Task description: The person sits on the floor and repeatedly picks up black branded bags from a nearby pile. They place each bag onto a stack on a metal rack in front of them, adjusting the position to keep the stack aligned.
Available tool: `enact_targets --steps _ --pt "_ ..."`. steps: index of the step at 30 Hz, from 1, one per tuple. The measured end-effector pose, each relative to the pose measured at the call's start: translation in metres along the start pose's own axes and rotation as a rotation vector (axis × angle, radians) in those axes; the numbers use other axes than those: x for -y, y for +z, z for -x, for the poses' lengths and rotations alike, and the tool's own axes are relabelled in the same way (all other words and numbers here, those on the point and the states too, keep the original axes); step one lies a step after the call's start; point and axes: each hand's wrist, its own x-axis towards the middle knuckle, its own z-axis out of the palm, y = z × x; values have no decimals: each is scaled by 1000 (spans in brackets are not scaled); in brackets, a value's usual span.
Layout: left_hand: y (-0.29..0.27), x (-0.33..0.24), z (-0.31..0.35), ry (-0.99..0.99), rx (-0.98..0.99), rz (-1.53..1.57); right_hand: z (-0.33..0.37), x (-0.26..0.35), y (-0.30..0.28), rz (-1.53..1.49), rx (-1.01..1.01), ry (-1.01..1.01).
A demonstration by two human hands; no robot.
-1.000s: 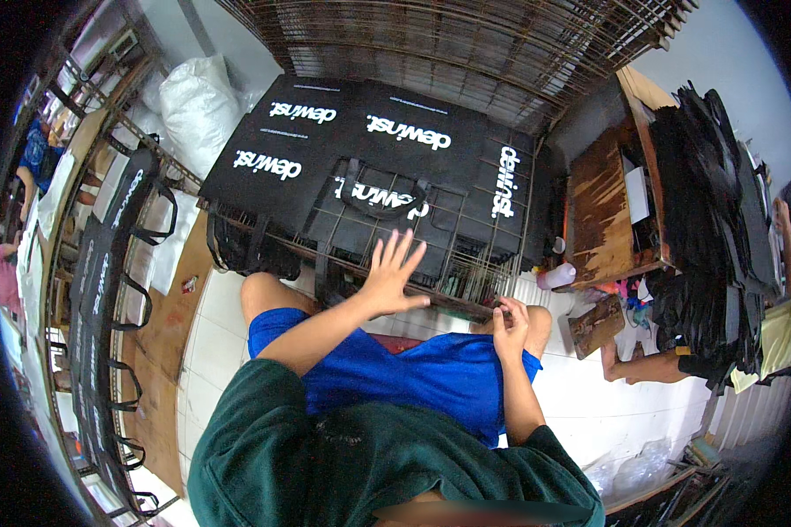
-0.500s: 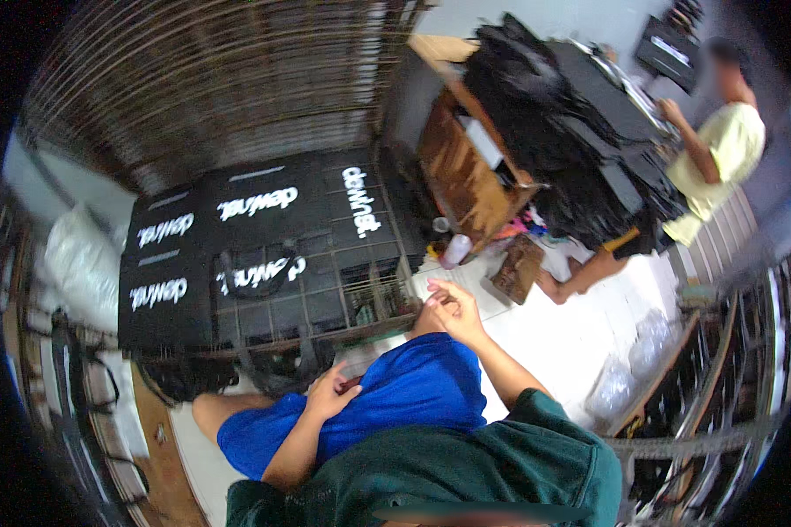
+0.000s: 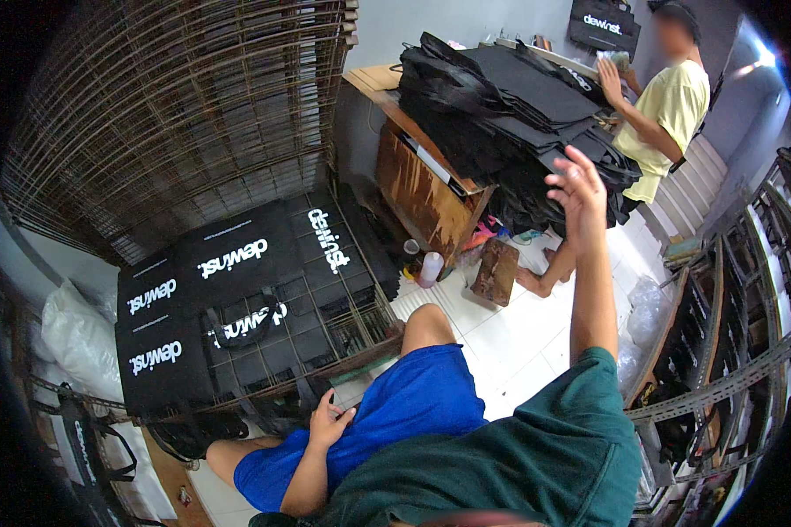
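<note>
My right hand (image 3: 580, 186) is raised on an outstretched arm, fingers loosely bent and apart, with nothing in it. In the picture it overlaps the near edge of a large heap of black fabric bags (image 3: 518, 92) on a wooden table; I cannot tell how far it is from them. Low by my blue shorts (image 3: 413, 386), my left hand (image 3: 328, 425) rests with its fingers parted, and no object shows in it. Ahead of that hand, black bags with white lettering (image 3: 237, 259) lie flat on a wire rack (image 3: 351, 338).
Stacked wire racks (image 3: 176, 114) rise at the far left. Beyond the heap stands a person in a yellow shirt (image 3: 672, 105), hands at the table. A wooden block (image 3: 496, 274) and a bottle (image 3: 431, 270) stand on the floor. More racks holding bags (image 3: 721, 351) line the right.
My right hand has risen from near my knee, away and to the right, toward the heap. My left hand stays by my shorts. The view has shifted rightward.
</note>
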Motion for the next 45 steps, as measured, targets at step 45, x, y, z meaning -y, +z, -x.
enact_targets --steps 45 --pt "11 -187 -67 147 238 899 -164 105 118 112 494 -179"
